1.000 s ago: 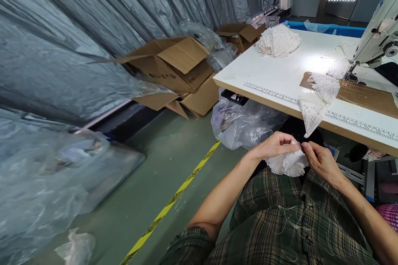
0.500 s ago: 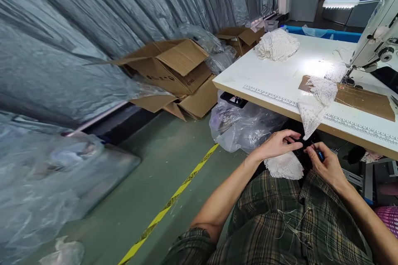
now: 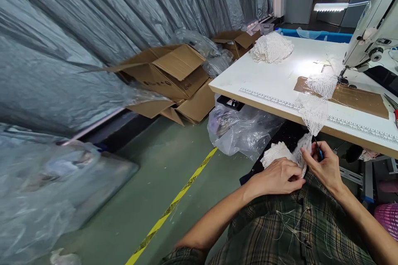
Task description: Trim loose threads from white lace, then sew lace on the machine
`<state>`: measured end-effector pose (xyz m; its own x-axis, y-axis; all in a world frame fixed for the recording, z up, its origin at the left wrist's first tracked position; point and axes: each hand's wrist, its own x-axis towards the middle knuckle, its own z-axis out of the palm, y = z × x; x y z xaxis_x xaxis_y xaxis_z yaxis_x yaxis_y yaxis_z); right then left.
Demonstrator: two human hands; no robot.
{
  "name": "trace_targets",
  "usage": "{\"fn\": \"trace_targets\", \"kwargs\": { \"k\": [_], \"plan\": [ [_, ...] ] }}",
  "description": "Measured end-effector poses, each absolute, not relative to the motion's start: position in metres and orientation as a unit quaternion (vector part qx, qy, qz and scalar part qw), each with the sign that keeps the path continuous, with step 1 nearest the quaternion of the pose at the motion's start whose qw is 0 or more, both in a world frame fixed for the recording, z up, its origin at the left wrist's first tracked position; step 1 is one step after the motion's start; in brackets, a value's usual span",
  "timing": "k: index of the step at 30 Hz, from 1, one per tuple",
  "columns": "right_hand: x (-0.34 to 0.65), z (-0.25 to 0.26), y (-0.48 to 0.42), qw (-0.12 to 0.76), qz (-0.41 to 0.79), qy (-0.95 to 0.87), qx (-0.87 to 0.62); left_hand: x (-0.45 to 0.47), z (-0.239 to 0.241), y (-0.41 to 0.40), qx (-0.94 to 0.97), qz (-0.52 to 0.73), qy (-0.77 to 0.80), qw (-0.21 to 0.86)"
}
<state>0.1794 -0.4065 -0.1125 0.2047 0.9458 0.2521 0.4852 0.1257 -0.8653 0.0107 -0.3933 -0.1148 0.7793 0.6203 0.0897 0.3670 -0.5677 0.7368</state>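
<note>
A chain of white lace pieces [image 3: 313,112] runs from under the sewing machine's needle, over the table's front edge and down to my lap. My left hand [image 3: 280,176] is closed, its thumb and fingers pinching the lower end of the lace. My right hand [image 3: 326,167] grips small thread snips [image 3: 319,153] with a blue part, their dark tip pointing up beside the lace just below the edge. Its fingertips touch or nearly touch the lace. Another white lace piece [image 3: 276,153] lies on my lap behind the left hand.
The sewing machine [image 3: 370,29] stands on the white table [image 3: 264,76], with a stack of lace pieces [image 3: 271,47] at its far left corner. Brown cardboard [image 3: 363,101] lies by the needle. Cardboard boxes [image 3: 174,70] and plastic bags [image 3: 245,128] sit on the floor leftward.
My left hand has come down toward my lap and now pinches the lace, drawing the chain lower over the edge. The right hand, still with the snips, has moved beside the lace.
</note>
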Motion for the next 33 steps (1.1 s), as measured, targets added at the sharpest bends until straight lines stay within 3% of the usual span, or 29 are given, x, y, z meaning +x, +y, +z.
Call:
{"fn": "trace_targets", "kwargs": {
  "k": [3,7,14,22,33],
  "plan": [
    [0.18,-0.114,-0.408,0.469,0.229,-0.576,-0.629,0.007,-0.114,-0.389,0.84,0.183,0.298,0.414],
    [0.184,-0.107,-0.414,0.453,0.268,-0.636,-0.564,0.004,-0.109,-0.364,0.751,0.306,0.36,0.461],
    [0.183,-0.102,-0.426,0.398,0.348,-0.717,-0.455,0.006,-0.113,-0.35,0.579,0.246,0.223,0.745],
    [0.194,-0.108,-0.418,0.325,0.396,-0.664,-0.544,-0.002,-0.114,-0.357,0.536,0.278,0.353,0.715],
    [0.179,-0.112,-0.393,0.309,0.389,-0.686,-0.531,-0.002,-0.113,-0.354,0.582,0.289,0.34,0.679]
  ]
}}
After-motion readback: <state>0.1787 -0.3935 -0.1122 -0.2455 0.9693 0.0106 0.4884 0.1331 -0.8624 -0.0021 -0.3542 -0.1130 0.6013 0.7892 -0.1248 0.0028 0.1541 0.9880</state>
